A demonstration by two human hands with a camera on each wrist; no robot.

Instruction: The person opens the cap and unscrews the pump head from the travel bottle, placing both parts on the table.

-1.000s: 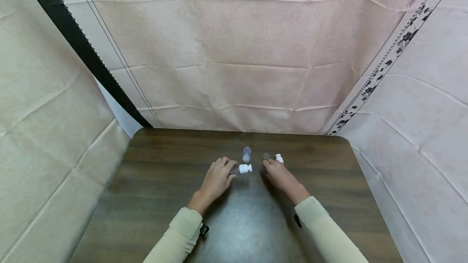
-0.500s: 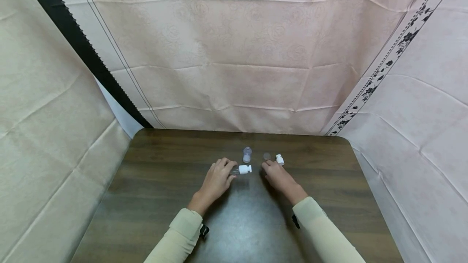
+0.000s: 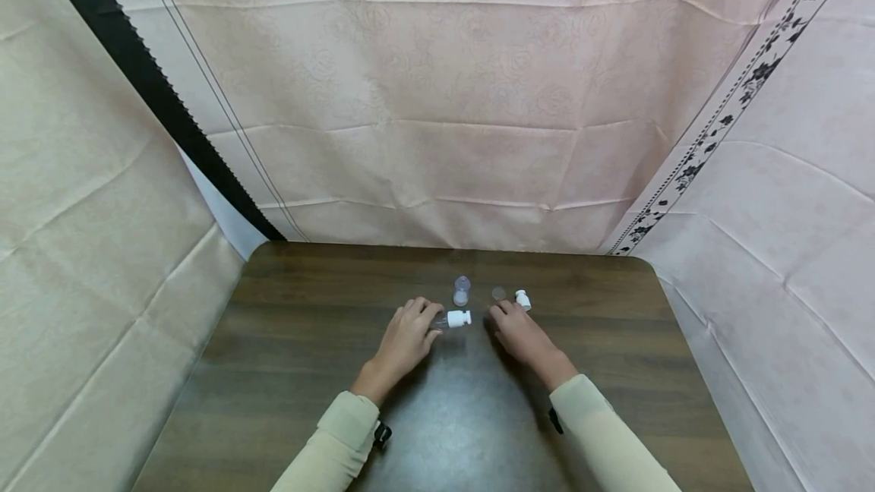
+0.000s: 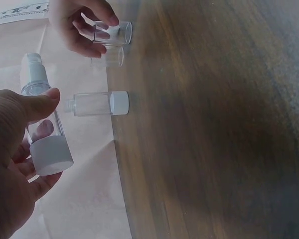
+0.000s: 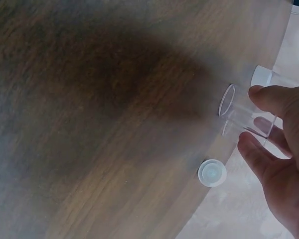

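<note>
Cloth (image 3: 410, 97): hangs pale and creased behind and on both sides of the table (image 3: 287, 370), with a black band (image 3: 157, 89) at left and a floral strip (image 3: 731, 105) at right.
Table: dark wood grain, glare toward the near middle.
Left hand (image 3: 402, 336): grips a pump bottle (image 4: 54, 130) firmly by its clear body, between thumb and fingers.
Pump bottle: tipped over, white pump toward the right; contact with the table impossible to tell.
Standing bottle (image 4: 92, 103): upright on the table, white base down, just beyond the pump bottle.
Right hand (image 3: 522, 336): pinches a clear cap (image 5: 241, 107) between thumb and fingertips.
Clear cap: in the fingers, right of the standing bottle.
Other cap (image 4: 109, 57): close beside the held one.
White top (image 5: 212, 173): on the table, just beyond the right hand.
</note>
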